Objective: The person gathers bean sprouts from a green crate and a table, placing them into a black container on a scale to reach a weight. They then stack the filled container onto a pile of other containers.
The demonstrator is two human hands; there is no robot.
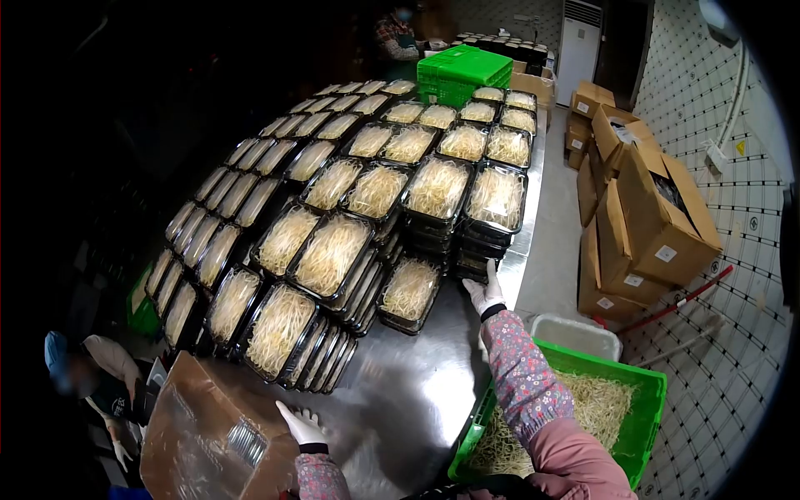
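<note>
My right hand (486,292), in a white glove, is stretched out with fingers extended and thumb apart. It is right at the front lower corner of a tall stack of black trays of bean sprouts (497,200). My left hand (302,423), also gloved, has its fingers spread low over the steel table (392,400), close to a plastic-lined cardboard box (192,425). Between the hands and the taller stacks sits a lower stack topped by a sprout tray (410,289). Leaning stacks of sprout trays (282,331) stand beyond my left hand.
A green crate (658,408) of loose sprouts stands below my right arm, beside a pale tub (575,333). Cardboard boxes (658,225) line the right wall. A lidded green crate (465,71) is at the back. One person (108,375) works at left, another (398,42) at the far end.
</note>
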